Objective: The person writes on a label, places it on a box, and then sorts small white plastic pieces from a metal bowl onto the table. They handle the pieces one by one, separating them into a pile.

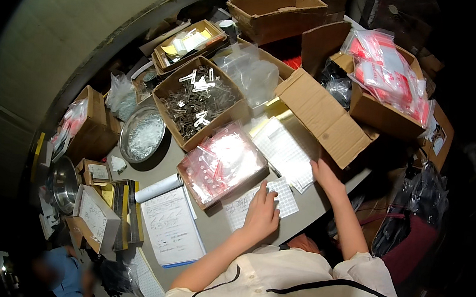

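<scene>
My left hand (263,215) rests on a loose sheet printed with a small grid and handwriting (287,199); its index finger is stretched out and nothing shows in its grasp. To the right, my right hand (327,173) is at the near lower corner of a brown cardboard box (326,119). Its thumb shows, but the other fingers are partly hidden by the cardboard, so I cannot make out a grip. Between box and left hand lies a stack of gridded sheets (285,148). Left of the left hand stands a carton of clear, red-marked plastic bags (223,161).
A box of small dark and white parts (199,100) stands beyond, beside a metal bowl (143,133). An open notebook (172,223) lies at left. Bagged red-and-clear packets (385,71) overfill a carton at far right. Another person in blue (65,275) is at lower left.
</scene>
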The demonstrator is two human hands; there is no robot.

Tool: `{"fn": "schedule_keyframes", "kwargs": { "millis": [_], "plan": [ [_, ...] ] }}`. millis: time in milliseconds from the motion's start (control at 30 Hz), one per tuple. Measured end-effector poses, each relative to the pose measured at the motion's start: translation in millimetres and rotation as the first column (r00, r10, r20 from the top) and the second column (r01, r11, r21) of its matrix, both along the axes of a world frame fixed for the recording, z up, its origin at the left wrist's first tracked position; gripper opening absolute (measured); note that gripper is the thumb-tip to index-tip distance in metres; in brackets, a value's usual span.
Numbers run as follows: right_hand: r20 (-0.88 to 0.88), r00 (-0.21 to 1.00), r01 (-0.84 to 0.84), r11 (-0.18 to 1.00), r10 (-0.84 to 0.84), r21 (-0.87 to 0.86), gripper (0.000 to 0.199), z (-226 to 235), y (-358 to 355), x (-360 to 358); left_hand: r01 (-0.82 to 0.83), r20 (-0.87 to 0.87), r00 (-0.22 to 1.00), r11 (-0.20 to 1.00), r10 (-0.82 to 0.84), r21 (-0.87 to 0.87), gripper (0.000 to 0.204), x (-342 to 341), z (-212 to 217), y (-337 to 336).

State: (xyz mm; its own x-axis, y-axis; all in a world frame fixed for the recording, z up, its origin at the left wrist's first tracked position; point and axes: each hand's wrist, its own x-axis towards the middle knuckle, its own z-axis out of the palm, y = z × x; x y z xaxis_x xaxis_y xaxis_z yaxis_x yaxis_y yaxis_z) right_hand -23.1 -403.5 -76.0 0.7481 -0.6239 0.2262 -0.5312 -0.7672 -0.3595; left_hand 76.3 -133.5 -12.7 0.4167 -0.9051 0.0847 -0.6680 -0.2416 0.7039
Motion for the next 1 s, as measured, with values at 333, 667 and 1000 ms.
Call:
{"fn": "schedule_keyframes", "kwargs": {
  "millis": [333,667,1000],
  "plan": [
    [0.067,0.793,-0.610,0.787,0.606,0.097,0.045,19.0,10.6,50.0,-0.071,0.320,0.947,0.959,-0.022,0.276,0.046,2.5,-24.7,-60.6],
    [0.201,0.825,-0.564,0.746,0.528,0.355,0.046,29.6,-26.4,79.3,-0.203,0.166,0.971,0.956,0.170,0.210,0.051,-6.7,-20.7,-73.6],
    [-0.059,0.939,-0.343,0.934,0.338,-0.105,0.073,34.2,-38.7,100.8,-0.476,0.166,0.877,0.862,0.451,0.176,0.075,-8.6,-20.4,-142.4]
  ]
}}
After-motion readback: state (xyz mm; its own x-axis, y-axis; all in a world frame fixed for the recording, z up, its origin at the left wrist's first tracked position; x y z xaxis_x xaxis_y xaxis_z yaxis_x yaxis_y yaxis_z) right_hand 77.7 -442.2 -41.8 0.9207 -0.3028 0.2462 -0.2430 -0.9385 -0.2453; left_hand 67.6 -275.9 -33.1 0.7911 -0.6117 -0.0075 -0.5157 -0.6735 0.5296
